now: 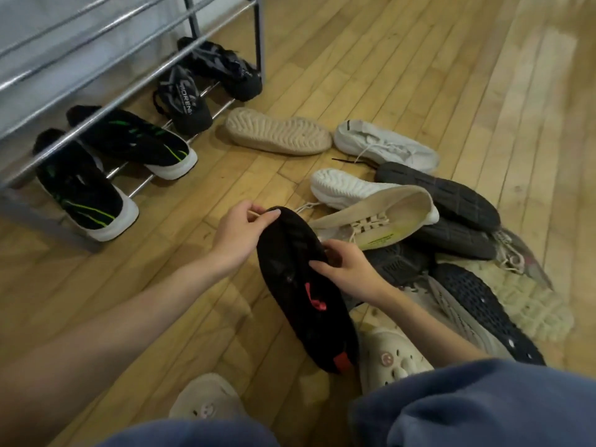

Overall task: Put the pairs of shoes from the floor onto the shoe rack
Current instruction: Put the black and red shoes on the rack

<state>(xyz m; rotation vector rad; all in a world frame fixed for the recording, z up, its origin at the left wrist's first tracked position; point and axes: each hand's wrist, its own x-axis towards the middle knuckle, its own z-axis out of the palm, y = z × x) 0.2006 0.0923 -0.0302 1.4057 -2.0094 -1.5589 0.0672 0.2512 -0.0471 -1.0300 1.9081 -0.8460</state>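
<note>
I hold a black shoe with red marks (300,285) above the floor, its toe pointing away from me. My left hand (238,233) grips its toe end and my right hand (345,269) pinches its right side near the middle. The metal shoe rack (129,91) stands at the upper left. On its lowest tier sit a black-and-green pair (106,162) and a black-and-grey pair (206,82). A pile of loose shoes (435,237) lies on the floor to my right.
A beige shoe (277,132) lies sole up beside a white sneaker (383,145) near the rack. Cream clogs (390,356) are on my feet beside my blue trouser legs (467,404). Bare wooden floor (161,269) stretches between me and the rack.
</note>
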